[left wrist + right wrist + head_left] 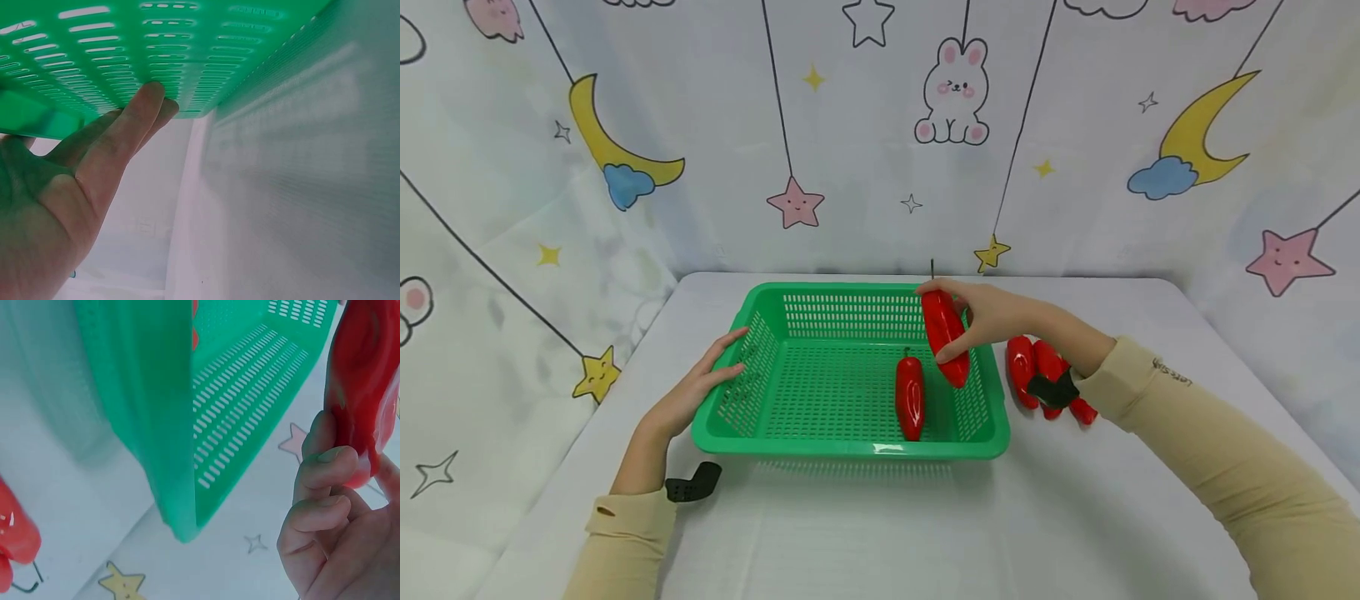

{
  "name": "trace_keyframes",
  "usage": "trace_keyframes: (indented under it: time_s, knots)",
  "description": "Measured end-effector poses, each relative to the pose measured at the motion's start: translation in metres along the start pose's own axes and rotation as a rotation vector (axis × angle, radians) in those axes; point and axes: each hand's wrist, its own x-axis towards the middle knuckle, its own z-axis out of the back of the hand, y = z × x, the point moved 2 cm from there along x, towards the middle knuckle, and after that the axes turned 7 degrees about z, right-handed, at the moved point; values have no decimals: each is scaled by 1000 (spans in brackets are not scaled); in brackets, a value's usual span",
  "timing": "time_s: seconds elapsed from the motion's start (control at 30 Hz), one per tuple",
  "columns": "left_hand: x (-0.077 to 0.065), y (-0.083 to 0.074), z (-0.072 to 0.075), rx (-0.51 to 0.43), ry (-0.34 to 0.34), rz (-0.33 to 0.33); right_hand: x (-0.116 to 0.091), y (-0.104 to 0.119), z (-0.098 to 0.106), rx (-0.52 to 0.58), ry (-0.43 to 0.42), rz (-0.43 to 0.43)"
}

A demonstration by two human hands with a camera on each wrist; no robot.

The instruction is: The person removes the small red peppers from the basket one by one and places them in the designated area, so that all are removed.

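Note:
A red chili pepper [945, 337] with a thin dark stem is held by my right hand [992, 315], thumb on one side and fingers on the other. It is above the right end of a green plastic basket [850, 451]. In the right wrist view, the glossy pepper [362, 381] hangs beside the basket wall [150, 412]. Inside the basket lies another red chili pepper [911, 400]. My left hand [688, 396] grips the basket's left rim; the left wrist view shows fingers [119, 137] against the slotted outer wall.
Several red peppers [1021, 371] lie on the white table [820, 533] right of the basket, partly hidden by my right wrist and its black strap device [1054, 390]. A patterned curtain [865, 125] stands behind and along both sides.

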Motion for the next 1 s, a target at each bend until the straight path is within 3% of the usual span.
trace_keyframes:
  time_s: [1.0]
  knots:
    - [1,-2,-2,17,-11,0,-56,-32,34,2,-110,-105]
